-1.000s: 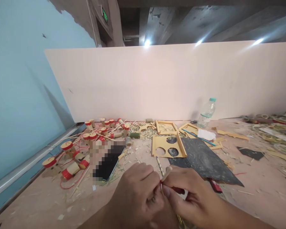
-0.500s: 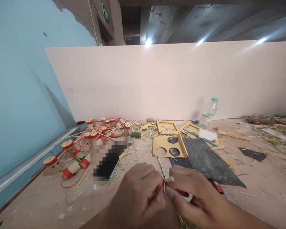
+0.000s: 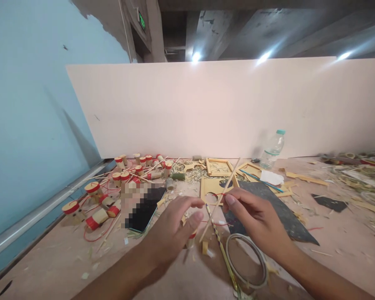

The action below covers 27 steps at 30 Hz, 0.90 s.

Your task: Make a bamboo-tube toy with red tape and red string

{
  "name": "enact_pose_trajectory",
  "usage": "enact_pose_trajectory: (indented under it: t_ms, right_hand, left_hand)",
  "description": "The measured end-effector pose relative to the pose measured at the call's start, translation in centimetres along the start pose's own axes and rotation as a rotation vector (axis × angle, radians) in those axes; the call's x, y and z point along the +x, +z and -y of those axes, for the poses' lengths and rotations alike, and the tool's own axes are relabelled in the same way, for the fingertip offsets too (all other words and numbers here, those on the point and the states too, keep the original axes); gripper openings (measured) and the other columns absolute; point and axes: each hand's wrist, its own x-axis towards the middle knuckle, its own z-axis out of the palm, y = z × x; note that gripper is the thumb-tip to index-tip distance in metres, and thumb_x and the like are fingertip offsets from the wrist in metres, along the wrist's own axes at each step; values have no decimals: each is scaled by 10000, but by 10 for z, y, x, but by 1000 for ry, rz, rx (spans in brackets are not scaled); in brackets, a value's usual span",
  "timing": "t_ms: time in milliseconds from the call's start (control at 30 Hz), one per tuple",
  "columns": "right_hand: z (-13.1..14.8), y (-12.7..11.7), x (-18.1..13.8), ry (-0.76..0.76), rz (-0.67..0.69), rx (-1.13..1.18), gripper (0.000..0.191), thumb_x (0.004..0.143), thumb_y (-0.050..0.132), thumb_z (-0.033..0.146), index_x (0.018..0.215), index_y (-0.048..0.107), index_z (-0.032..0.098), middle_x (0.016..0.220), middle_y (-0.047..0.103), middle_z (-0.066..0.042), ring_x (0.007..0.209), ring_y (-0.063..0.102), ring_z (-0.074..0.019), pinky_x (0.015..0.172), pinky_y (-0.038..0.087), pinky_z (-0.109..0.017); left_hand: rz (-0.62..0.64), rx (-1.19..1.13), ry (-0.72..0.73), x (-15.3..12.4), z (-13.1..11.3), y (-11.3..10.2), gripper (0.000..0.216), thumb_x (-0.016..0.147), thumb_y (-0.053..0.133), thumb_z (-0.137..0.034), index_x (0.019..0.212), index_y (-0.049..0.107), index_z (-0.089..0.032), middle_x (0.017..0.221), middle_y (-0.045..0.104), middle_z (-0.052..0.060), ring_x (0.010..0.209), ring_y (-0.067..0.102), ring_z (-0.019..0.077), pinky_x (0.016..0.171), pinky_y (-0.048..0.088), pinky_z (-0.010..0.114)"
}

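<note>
My right hand [image 3: 253,212] is closed in a pinch at a thin wooden stick [image 3: 231,177], which slants across the middle. A red string [image 3: 219,194] crosses the stick at these fingertips and loops below. My left hand [image 3: 178,223] is open, thumb and fingers apart, left of the stick. Beneath it, partly hidden, is a small bamboo tube with a red rim [image 3: 190,241]. Between the hands lies a patterned pencil-like rod [image 3: 219,239]. A roll of tape [image 3: 227,252] rests on the table below my right hand.
Red-rimmed bamboo tubes [image 3: 96,218] with sticks and strings crowd the left, beside a phone [image 3: 143,216]. Ahead are yellow cut-out trays [image 3: 206,183], a black sheet [image 3: 278,221] and a plastic bottle [image 3: 272,152]. A pale panel [image 3: 206,108] stands behind.
My hands have come apart. The left has opened and moved left; the right has lifted slightly, with the stick now showing at its fingertips. The tape roll and red-rimmed tube have come into view.
</note>
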Motion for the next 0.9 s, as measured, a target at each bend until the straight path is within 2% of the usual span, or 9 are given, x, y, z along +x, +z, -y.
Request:
enact_pose_trajectory:
  t_ms: [167, 300, 433, 500, 533, 667, 767, 833, 900]
  right_hand:
    - [1, 2, -1, 27, 14, 20, 339, 1078, 575, 374, 814, 730, 228, 788, 723, -15, 750, 655, -194, 703, 498, -279]
    - [0, 4, 0, 52, 15, 28, 328, 1055, 607, 391, 806, 747, 231, 785, 739, -24, 754, 666, -204, 706, 510, -287]
    - [-3, 1, 2, 100, -80, 40, 239, 1043, 627, 458, 1071, 731, 245, 925, 741, -38, 846, 688, -222, 728, 530, -295]
    - [-3, -5, 4, 126, -109, 35, 289, 1056, 591, 505, 1172, 674, 253, 851, 675, -9, 766, 649, -208, 675, 512, -292]
    - [-3, -8, 5, 141, -99, 25, 294, 1063, 573, 518, 1137, 672, 252, 790, 631, 9, 704, 610, -197, 640, 490, -288]
    - [2, -22, 11, 190, 81, -22, 406, 1056, 582, 531, 788, 643, 232, 629, 499, 35, 584, 461, -164, 554, 379, -280]
    - [5, -31, 16, 235, 303, -9, 458, 1032, 618, 547, 707, 604, 224, 610, 508, 34, 551, 480, -156, 526, 382, -271]
    - [9, -37, 20, 267, 378, 3, 483, 1033, 614, 565, 694, 581, 223, 618, 536, 30, 548, 517, -157, 526, 406, -269]
    - [13, -42, 27, 288, 357, 9, 504, 1053, 579, 582, 697, 552, 226, 622, 540, 33, 555, 526, -153, 560, 426, -273]
  left_hand:
    - [80, -9, 33, -2, -7, 4, 328, 1025, 664, -503, 1207, 741, -241, 1202, 780, 41, 1122, 706, 252, 986, 517, 333]
    - [40, 25, 8, 3, -7, 5, 313, 1108, 533, -383, 953, 754, -225, 928, 777, 14, 903, 709, 212, 853, 508, 303]
    - [-66, 66, -11, 9, 5, 1, 282, 1107, 510, -314, 1028, 764, -221, 1051, 815, 44, 993, 718, 238, 911, 498, 330]
    - [-103, 84, -10, 12, 13, -1, 269, 1088, 524, -297, 1021, 773, -220, 1073, 820, 57, 1007, 717, 256, 911, 500, 346]
    - [-117, 89, -9, 13, 17, -2, 261, 1077, 534, -292, 1008, 776, -222, 1055, 820, 56, 997, 715, 261, 918, 500, 356]
    - [-191, 96, -12, 16, 24, -5, 253, 1063, 534, -291, 1008, 776, -241, 1057, 797, 55, 1025, 694, 270, 962, 505, 385]
    - [-236, 80, -21, 16, 24, -8, 230, 1051, 544, -301, 1039, 771, -263, 1140, 767, 53, 1139, 666, 273, 1056, 487, 400]
    - [-270, 65, -49, 16, 24, -8, 224, 1040, 559, -310, 1165, 742, -276, 1268, 729, 60, 1247, 627, 278, 1128, 456, 417]
    - [-328, 42, -104, 17, 24, -9, 377, 1054, 534, -329, 1424, 592, -281, 1436, 638, 86, 1314, 587, 271, 1164, 437, 432]
